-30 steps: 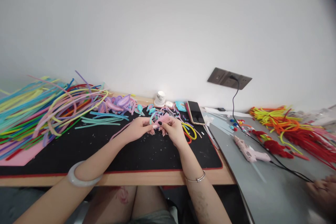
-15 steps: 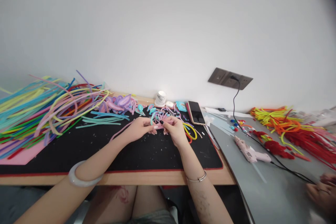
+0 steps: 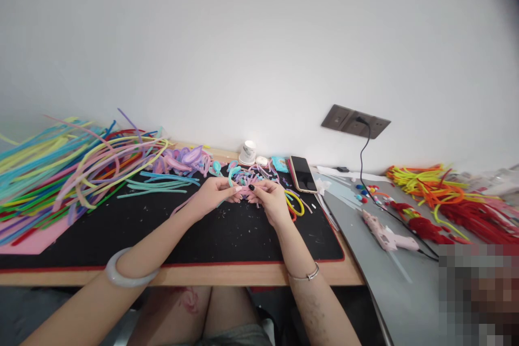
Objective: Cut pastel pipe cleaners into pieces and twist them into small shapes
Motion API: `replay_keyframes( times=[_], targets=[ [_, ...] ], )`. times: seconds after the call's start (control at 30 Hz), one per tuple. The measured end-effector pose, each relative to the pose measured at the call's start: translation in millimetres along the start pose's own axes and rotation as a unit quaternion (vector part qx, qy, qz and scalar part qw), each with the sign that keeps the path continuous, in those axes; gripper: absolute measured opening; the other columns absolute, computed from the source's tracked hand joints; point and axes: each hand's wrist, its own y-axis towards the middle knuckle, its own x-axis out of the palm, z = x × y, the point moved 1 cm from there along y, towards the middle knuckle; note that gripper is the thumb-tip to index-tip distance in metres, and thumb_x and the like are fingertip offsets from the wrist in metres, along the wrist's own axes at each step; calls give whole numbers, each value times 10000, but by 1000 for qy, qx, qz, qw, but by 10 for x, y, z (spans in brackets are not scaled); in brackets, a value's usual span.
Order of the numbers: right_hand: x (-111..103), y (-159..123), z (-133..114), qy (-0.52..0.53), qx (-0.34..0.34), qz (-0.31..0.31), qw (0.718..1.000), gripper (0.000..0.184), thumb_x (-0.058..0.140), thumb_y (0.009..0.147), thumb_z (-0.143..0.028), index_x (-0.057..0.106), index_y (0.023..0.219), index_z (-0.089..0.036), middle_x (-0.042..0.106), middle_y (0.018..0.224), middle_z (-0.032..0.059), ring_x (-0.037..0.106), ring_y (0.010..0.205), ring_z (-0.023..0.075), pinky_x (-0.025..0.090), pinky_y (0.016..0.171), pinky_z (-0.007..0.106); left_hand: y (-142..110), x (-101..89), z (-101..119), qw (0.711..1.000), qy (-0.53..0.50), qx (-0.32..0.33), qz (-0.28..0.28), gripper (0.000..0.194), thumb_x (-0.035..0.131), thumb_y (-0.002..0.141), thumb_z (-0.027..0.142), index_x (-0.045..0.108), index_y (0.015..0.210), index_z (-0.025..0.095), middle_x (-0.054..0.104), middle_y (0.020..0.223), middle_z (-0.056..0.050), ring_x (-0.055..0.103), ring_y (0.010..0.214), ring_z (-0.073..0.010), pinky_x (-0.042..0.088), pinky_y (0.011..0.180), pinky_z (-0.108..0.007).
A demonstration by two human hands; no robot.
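Note:
Over the black mat, my left hand and my right hand meet with fingertips pinched together. Between them is a pink pipe cleaner, mostly covered by the fingers. A turquoise pipe cleaner curves up beside my left fingertips; whether it joins the pink one is unclear. Just behind the hands lies a heap of short pink, purple and blue pieces. Yellow and red pipe cleaner loops lie beside my right hand. Turquoise lengths rest left of my left hand.
Many-coloured pipe cleaners pile at the left. By the wall stand a paper cup and a phone. On the grey table at right lie a pink glue gun with its cable and orange and red bundles. A blurred patch covers the lower right.
My left hand has shifted slightly and the turquoise pipe cleaner now stands out more by its fingertips. Both hands remain pinched together. The co-worker's hands at lower right are now covered by pixelation.

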Motion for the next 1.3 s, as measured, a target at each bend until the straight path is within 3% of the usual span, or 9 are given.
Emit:
replay_keyframes(
  times=[0.2,0.6,0.87,1.3],
  targets=[
    [15,-19,-1,-23,22,-28,999,215,704,596,-290,600,689,-127,646,576,26,600,482,114,509,475,207,7,6,-36,1000,-7,2,-23,328,598,705,412,618,820,105,671,726,-67,626,675,-172,508,685,-329],
    [48,-24,-35,-62,8,-36,997,181,674,620,-263,610,688,-108,616,494,16,578,432,103,483,437,184,3,18,-13,999,14,52,7,298,567,731,403,605,788,114,658,693,-53,612,650,-160,498,665,-304],
    [-10,-13,-56,-46,4,-37,998,215,683,615,-285,565,716,-137,613,523,-3,600,463,114,491,433,187,4,-17,-22,999,34,40,-13,304,560,734,410,602,798,116,661,699,-56,621,667,-174,502,674,-318],
    [-15,1,-50,-121,-21,-25,992,172,580,704,-273,491,621,-152,579,449,-16,572,405,109,463,395,181,-3,-5,9,998,41,45,13,260,572,729,369,600,776,115,654,670,-47,621,658,-176,501,673,-311]
  ],
)
